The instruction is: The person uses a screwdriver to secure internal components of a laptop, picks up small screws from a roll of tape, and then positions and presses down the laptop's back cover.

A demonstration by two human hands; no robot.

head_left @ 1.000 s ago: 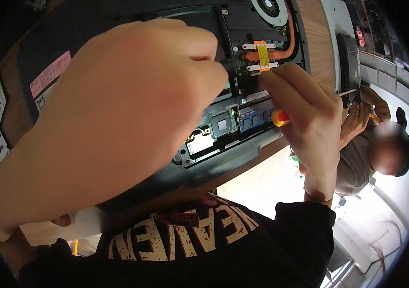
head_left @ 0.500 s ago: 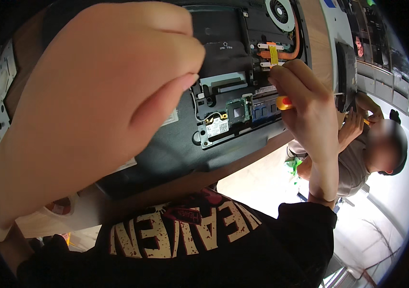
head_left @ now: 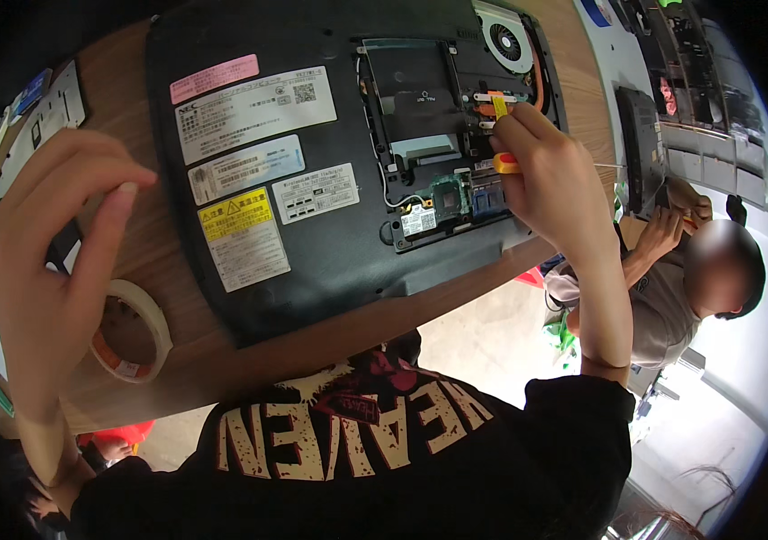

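A black laptop (head_left: 348,261) lies underside up on the wooden table, its compartments exposed. My right hand (head_left: 551,175) is closed round a screwdriver (head_left: 506,163) with a yellow and red handle; its thin shaft sticks out past the hand on the right. The fingertips of that hand touch down by the copper heat sink (head_left: 495,97), hiding whatever is between them. Left of the laptop, my left hand (head_left: 55,229) is raised with thumb and forefinger pinched together. Anything in the pinch is too small to make out.
A roll of tape (head_left: 157,319) lies on the table (head_left: 195,378) beside my left wrist. Metal panels (head_left: 60,99) are at the far left. To the right, another dark laptop (head_left: 641,148) stands near a co-worker (head_left: 663,297) whose hands are raised.
My left hand has moved left and away from the laptop, uncovering its labels. The right hand stays by the heat sink with the screwdriver. The view has shifted slightly.
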